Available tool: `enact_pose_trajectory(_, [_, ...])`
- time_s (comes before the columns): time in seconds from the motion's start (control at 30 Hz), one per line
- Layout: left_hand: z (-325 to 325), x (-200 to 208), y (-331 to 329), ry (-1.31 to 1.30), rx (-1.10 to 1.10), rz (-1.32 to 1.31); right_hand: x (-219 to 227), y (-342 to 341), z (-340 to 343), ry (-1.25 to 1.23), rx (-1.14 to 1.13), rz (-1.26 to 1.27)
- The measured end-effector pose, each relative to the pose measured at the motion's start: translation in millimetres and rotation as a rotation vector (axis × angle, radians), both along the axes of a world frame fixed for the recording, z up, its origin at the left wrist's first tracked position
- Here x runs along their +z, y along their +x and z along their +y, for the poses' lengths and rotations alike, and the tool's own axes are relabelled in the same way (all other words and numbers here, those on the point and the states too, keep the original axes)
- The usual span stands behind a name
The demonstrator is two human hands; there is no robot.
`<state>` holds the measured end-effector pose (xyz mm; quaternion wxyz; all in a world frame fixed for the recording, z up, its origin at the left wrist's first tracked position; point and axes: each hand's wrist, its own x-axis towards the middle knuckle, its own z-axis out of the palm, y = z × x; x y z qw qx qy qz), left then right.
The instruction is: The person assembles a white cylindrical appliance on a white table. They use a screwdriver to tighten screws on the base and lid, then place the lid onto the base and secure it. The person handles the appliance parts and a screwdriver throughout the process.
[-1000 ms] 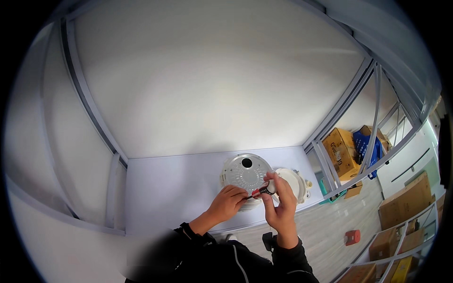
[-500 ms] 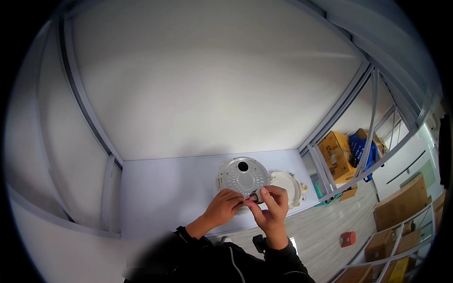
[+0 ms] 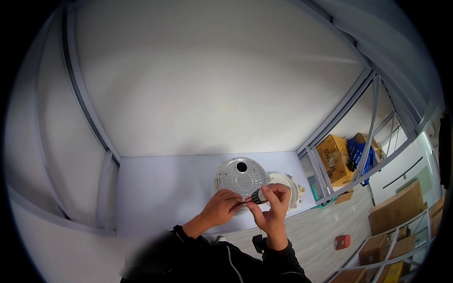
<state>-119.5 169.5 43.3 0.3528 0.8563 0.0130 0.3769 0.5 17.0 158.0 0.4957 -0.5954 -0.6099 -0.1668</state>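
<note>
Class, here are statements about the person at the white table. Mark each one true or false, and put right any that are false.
1. Both hands meet on a small dark cylindrical part. True.
2. The round grey perforated disc lies on the floor. False: it lies on the white table.
3. A white round part lies to the right of the disc. True.
4. The left hand rests apart from the right hand. False: their fingers meet at the small part.
5. Cardboard boxes stand to the person's left. False: they are on the right.
</note>
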Motion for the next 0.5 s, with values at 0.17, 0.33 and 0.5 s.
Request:
enact_pose_trajectory(0.17, [-1.4, -0.8, -0.3, -0.001, 0.023, 0.011, 14.0, 3.0, 4.2, -0.027, 0.081, 0.064])
enact_pose_trajectory(0.33, [-0.8, 0.2, 0.2, -0.014, 0.013, 0.034, -2.4, 2.7, -8.2, -0.041, -0.040, -0.027])
enact_pose_trajectory(0.5, [-0.1, 0.3, -0.2, -0.032, 0.007, 0.039, 16.4, -7.4, 9.6, -0.021, 0.013, 0.132])
